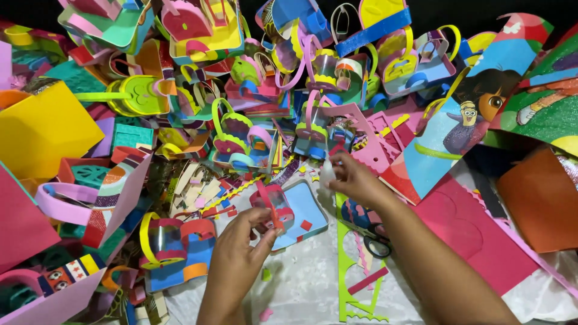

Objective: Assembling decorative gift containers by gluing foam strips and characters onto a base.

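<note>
A white cloth [301, 283] is crowded with bright foam baskets, piled far and left. A small basket [274, 207] is pinched by its red handle in the left hand [238, 256], steadied near centre, while a white glue bottle [327, 174] is grasped in the right hand [355, 177] just right of it.

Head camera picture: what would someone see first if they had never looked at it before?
First, the big heap of bright foam baskets filling the top and left. In the middle, the left hand pinches a small clear basket with a red strip over a blue tray, while the right hand holds a small white bottle. A cartoon sheet lies at the upper right.
</note>
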